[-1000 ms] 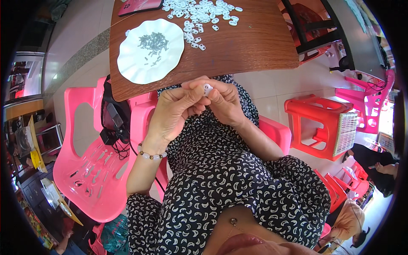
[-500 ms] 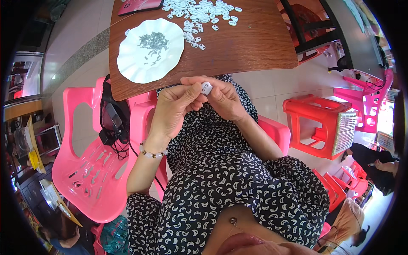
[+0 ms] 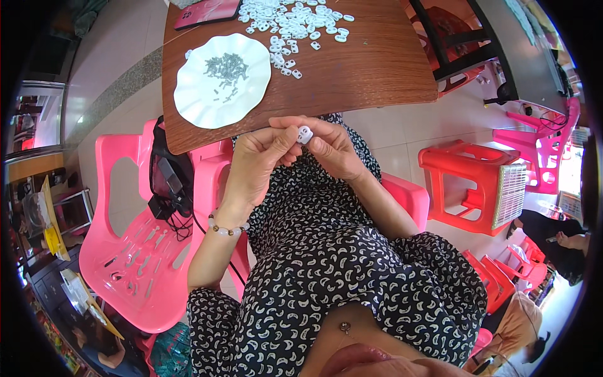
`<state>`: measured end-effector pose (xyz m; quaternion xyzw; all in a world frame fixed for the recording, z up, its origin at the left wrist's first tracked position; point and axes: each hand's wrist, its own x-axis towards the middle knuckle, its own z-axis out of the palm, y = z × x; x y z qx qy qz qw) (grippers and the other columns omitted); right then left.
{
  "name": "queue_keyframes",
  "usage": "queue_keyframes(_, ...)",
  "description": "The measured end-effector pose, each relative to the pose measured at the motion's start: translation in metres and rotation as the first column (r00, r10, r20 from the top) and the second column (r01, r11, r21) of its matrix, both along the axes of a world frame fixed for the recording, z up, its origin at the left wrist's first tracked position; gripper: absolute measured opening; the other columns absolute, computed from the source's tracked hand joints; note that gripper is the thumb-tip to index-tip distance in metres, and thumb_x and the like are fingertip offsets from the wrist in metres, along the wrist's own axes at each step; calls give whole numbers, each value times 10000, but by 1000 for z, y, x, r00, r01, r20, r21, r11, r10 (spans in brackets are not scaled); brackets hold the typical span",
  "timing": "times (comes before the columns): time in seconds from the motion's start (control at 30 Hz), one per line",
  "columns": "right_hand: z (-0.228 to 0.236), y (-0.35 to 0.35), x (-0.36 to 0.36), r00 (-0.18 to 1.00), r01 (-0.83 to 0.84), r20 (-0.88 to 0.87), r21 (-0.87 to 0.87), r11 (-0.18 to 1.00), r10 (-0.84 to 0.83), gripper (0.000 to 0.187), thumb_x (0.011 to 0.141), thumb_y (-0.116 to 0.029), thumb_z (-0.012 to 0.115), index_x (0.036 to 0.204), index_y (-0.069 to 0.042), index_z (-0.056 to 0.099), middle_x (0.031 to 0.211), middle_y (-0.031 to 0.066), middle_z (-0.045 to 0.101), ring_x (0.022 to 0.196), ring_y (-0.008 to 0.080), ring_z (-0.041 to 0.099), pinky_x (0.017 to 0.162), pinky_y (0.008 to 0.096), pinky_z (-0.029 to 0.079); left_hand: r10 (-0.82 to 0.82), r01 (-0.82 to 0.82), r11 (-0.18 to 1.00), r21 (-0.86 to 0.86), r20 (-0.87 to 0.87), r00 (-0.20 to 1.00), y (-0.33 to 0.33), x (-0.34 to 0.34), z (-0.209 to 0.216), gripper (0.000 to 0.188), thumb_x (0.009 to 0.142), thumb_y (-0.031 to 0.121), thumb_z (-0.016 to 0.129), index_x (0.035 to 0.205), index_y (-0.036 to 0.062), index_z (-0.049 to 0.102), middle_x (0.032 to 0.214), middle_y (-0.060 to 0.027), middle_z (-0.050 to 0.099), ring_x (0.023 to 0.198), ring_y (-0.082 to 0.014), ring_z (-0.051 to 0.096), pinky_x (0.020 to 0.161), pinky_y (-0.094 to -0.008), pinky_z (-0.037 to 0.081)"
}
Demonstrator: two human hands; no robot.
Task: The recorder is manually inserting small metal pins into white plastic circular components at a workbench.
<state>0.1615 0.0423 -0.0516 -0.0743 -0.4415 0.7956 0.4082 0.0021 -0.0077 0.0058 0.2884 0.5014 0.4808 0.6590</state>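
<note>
Just past the table's near edge, a small white two-hole plastic piece [image 3: 304,134], shaped like a cord lock, is held between both hands. My left hand [image 3: 259,154] pinches it from the left with thumb and fingers; a beaded bracelet is on that wrist. From the right, my right hand [image 3: 337,151] grips it too, its thumb below and index finger stretched along the far side. Fingers cover part of the piece, and whether anything else is in them cannot be seen. Beyond lies a wavy white plate [image 3: 191,103] bearing small grey spring-like bits [image 3: 228,69].
A loose pile of similar white two-hole pieces [image 3: 295,24] spreads over the wooden table [image 3: 377,75]. A pink phone-like case [image 3: 206,14] lies at the far left. Pink chair [image 3: 132,270] with a black bag and cables at left; red stool [image 3: 461,182] at right.
The table and its contents sit slightly lower in the picture. Both hands keep their grip, and the white piece has turned a little between the fingers.
</note>
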Motion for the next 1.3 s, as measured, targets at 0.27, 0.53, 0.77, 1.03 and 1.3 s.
queue_keyframes(0.27,3,3,4,994,47,99,-13,999,-46,383,966,-226,558,1250,29,581,1249,141,595,1023,177,587,894,336,469,11,-11,1000,-5,-4,1000,2,-2,-4,253,915,267,665,894,20,718,746,-11,668,623,-44,559,587,-181,448)
queue_keyframes(0.53,21,20,6,963,180,217,-66,981,-162,328,977,-221,548,1172,31,626,1096,110,679,799,103,603,740,250,506,-16,18,999,-49,29,999,1,-6,-5,336,942,347,612,928,26,713,741,18,654,618,-29,546,593,-166,444)
queue_keyframes(0.77,83,108,23,698,452,369,437,777,-614,254,956,-240,571,1091,-66,698,1025,29,689,843,66,591,699,237,500,11,-8,998,-65,39,999,-8,-22,-8,337,940,345,617,953,20,704,732,26,640,619,-37,548,595,-177,449)
queue_keyframes(1.03,147,288,39,71,387,138,909,155,-988,316,831,-317,626,893,-21,718,830,220,673,821,327,683,757,458,524,73,-65,993,-100,79,994,-21,-35,-8,258,942,262,622,929,20,709,724,6,659,619,-57,573,605,-192,464)
queue_keyframes(1.3,122,352,39,-295,56,202,979,195,-934,286,804,-304,642,876,-40,725,845,206,682,868,382,660,783,465,525,115,-107,987,-122,66,991,-27,-43,-7,246,934,241,628,920,8,707,725,-8,661,635,-58,577,607,-191,459)
